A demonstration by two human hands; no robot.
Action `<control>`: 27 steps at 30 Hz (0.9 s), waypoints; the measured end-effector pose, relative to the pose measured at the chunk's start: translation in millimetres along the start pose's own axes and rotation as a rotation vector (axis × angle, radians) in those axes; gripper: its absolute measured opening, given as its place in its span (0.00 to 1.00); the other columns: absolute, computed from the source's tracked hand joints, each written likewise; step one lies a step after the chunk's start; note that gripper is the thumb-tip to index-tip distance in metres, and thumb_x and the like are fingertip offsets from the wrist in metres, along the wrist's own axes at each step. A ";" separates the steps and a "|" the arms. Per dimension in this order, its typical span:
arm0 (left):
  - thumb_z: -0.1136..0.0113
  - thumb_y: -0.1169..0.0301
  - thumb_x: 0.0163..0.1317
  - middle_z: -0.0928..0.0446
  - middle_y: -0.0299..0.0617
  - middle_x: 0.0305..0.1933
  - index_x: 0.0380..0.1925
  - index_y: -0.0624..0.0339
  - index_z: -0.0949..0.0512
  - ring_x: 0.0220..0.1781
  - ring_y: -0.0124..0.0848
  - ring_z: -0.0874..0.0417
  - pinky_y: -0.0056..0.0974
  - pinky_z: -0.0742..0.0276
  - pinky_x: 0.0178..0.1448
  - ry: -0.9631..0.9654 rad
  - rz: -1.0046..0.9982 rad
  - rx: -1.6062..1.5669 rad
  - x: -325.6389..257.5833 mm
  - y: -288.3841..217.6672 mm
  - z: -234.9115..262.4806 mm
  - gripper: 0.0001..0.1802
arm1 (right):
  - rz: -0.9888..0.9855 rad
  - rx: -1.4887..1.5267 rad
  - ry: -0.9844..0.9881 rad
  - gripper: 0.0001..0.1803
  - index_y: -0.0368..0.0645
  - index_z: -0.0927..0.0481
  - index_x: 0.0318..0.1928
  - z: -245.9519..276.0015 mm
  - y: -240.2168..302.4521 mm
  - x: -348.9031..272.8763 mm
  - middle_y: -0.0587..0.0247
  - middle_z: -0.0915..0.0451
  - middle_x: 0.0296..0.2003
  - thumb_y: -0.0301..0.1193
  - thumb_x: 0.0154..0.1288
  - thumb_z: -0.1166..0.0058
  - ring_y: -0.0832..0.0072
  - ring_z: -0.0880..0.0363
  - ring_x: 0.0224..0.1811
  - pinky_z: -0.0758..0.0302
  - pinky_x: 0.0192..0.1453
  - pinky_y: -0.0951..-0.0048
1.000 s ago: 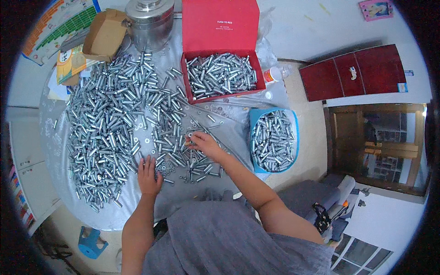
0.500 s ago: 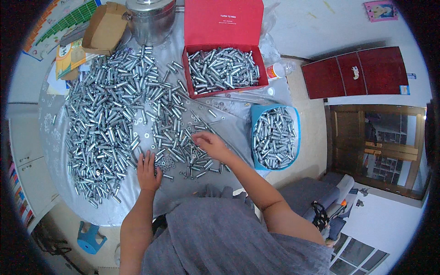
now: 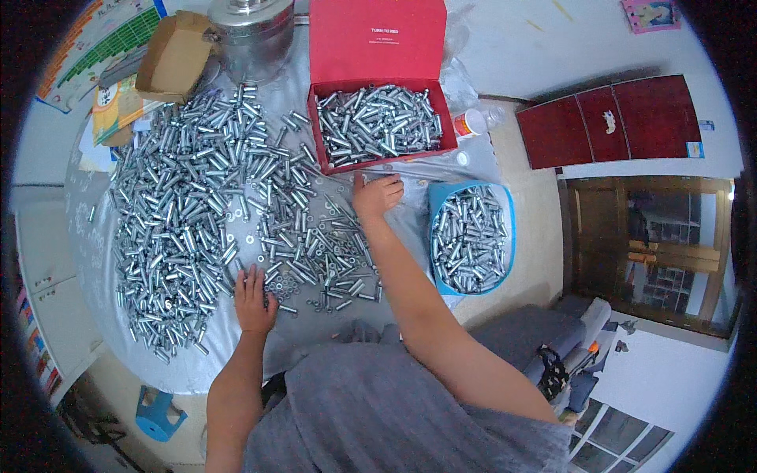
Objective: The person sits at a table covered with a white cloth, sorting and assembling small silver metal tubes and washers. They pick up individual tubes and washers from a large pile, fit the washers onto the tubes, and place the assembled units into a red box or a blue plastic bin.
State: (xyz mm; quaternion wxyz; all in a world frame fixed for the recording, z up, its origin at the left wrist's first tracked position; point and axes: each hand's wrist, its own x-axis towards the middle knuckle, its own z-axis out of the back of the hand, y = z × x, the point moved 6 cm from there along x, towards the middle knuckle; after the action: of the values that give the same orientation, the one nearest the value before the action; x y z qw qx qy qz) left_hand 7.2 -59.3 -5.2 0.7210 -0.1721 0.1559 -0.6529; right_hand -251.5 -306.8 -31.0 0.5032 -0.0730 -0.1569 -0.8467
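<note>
My left hand lies flat on the silver tablecloth with its fingers stretched out, between a large heap of shiny metal sleeve bolts and a cluster of small washers. My right hand is over the cloth just in front of the red box. Its thumb stands apart and the fingers point right, with nothing visible in them. More sleeve bolts fill the box, whose lid is up. Loose bolts and washers are scattered between my two arms.
A blue-rimmed bin full of bolts stands at the table's right. At the back are a metal pot, a cardboard box and a white-and-red tub. A blue stool stands at lower left.
My right hand has left the scattered bolts and moved away from me, up and to the right, to the front of the red box. My left hand has stayed in place.
</note>
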 end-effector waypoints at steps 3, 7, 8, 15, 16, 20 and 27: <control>0.48 0.69 0.50 0.38 0.44 0.64 0.56 0.58 0.32 0.67 0.50 0.44 0.49 0.46 0.68 -0.020 0.003 -0.005 -1.6 1.0 0.9 0.28 | -0.038 0.075 -0.053 0.45 0.27 0.41 0.55 10.4 11.0 -9.8 0.41 0.36 0.52 0.49 0.47 0.37 0.50 0.35 0.51 0.36 0.54 0.54; 0.48 0.69 0.51 0.39 0.46 0.65 0.56 0.60 0.34 0.68 0.52 0.45 0.51 0.48 0.68 -0.012 -0.001 -0.039 -2.1 1.6 1.4 0.29 | -0.022 0.069 0.137 0.32 0.34 0.35 0.46 12.9 13.1 -6.2 0.48 0.33 0.44 0.46 0.50 0.40 0.52 0.32 0.46 0.33 0.48 0.55; 0.48 0.70 0.51 0.40 0.48 0.65 0.57 0.61 0.34 0.68 0.53 0.46 0.52 0.50 0.69 -0.005 -0.007 -0.057 -2.1 1.6 1.0 0.29 | 0.000 0.051 0.129 0.28 0.36 0.33 0.44 9.2 9.8 -5.6 0.49 0.33 0.42 0.44 0.52 0.41 0.53 0.32 0.45 0.33 0.47 0.55; 0.48 0.69 0.51 0.40 0.47 0.66 0.58 0.60 0.35 0.68 0.53 0.45 0.52 0.48 0.68 -0.007 0.006 -0.050 -4.0 2.1 0.0 0.30 | 0.415 0.064 0.197 0.10 0.39 0.29 0.37 19.6 16.0 -10.2 0.51 0.29 0.35 0.33 0.59 0.53 0.56 0.28 0.40 0.29 0.41 0.55; 0.48 0.69 0.51 0.40 0.47 0.66 0.58 0.60 0.35 0.68 0.53 0.45 0.52 0.48 0.68 0.006 0.014 -0.052 -3.5 3.2 -0.8 0.30 | 0.458 0.076 0.216 0.11 0.40 0.29 0.37 16.2 13.2 -8.0 0.51 0.28 0.35 0.35 0.60 0.54 0.55 0.26 0.37 0.28 0.38 0.55; 0.47 0.70 0.51 0.40 0.46 0.66 0.57 0.59 0.35 0.68 0.53 0.45 0.51 0.48 0.68 -0.027 -0.008 -0.066 -3.6 0.7 3.1 0.30 | 0.574 0.142 0.270 0.12 0.41 0.29 0.36 10.1 10.1 -0.6 0.49 0.24 0.31 0.38 0.63 0.55 0.54 0.23 0.26 0.26 0.29 0.54; 0.47 0.69 0.50 0.36 0.44 0.63 0.56 0.57 0.32 0.66 0.50 0.42 0.49 0.44 0.67 -0.071 -0.011 -0.024 -2.3 -1.3 5.0 0.28 | 0.619 0.098 0.691 0.13 0.41 0.26 0.33 7.4 6.2 3.3 0.46 0.22 0.33 0.38 0.65 0.57 0.49 0.23 0.28 0.26 0.32 0.52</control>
State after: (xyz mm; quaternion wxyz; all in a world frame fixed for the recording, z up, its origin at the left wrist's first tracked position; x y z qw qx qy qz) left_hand 8.1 -56.9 -0.2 0.7203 -0.2046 0.1373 -0.6484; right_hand -247.8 -309.7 -21.9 0.7579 0.1938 0.0092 -0.6229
